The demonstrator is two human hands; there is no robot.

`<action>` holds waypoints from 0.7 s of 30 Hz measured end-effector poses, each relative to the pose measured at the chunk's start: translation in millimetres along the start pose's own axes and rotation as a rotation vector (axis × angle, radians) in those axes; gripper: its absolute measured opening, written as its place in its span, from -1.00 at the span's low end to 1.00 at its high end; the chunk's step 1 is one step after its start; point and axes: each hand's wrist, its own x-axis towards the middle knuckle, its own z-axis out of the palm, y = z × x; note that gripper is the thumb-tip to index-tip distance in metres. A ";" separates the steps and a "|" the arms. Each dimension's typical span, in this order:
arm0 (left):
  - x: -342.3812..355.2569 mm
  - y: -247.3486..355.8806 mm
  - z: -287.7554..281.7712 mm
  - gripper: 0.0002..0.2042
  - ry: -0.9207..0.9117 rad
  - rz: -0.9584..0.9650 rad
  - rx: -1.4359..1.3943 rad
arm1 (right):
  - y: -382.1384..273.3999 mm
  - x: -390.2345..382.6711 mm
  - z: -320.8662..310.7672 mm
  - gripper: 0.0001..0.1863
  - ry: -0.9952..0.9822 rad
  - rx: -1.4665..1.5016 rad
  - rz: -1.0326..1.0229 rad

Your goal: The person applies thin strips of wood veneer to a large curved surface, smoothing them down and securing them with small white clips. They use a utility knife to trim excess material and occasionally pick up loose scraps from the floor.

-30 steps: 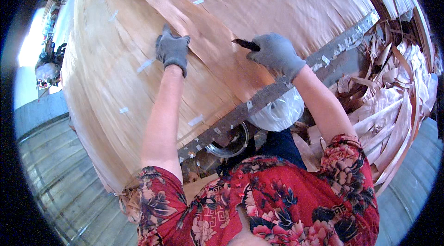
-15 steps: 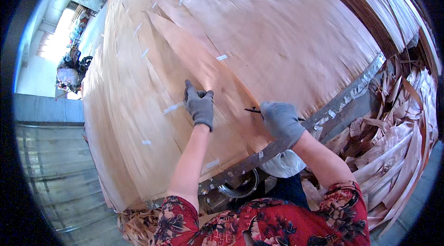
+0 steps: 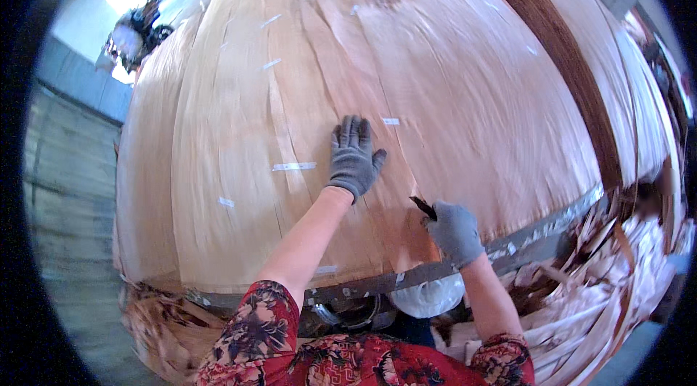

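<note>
My left hand (image 3: 354, 159), in a grey knit glove, presses flat with its fingers stretched out on a thin strip of wood veneer (image 3: 377, 201). My right hand (image 3: 456, 235), gloved the same way, is closed around a dark, narrow knife (image 3: 422, 207), whose end points toward the strip's right edge. That strip lies against a broad, pale veneer sheet (image 3: 501, 124). Short pieces of white tape (image 3: 294, 167) sit across seams in the veneer on the left, and another white piece of tape (image 3: 391, 122) is just beyond my left hand.
A heap of veneer scraps (image 3: 581, 291) lies at the near right, with more scraps (image 3: 163, 321) at the near left. A dark brown strip (image 3: 559, 45) crosses the far right of the stack. A white bag (image 3: 428, 297) hangs by the near edge.
My left hand has gone from pinching at the veneer to lying flat on it, and the raised strip is now lower. The knife has shifted nearer to me. The view has turned.
</note>
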 end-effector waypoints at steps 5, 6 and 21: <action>-0.8 -0.8 -2.9 -0.32 -0.039 -0.026 -0.051 | -35.7 3.1 -17.5 -0.78 0.062 0.259 0.005; -1.6 -1.9 -1.8 -0.32 -0.048 -0.036 -0.069 | -48.5 5.6 -21.1 -0.77 0.041 0.421 0.023; 74.6 -63.2 6.3 -0.33 -0.049 -0.161 -0.002 | -58.1 33.7 23.4 -0.84 -0.135 0.809 0.381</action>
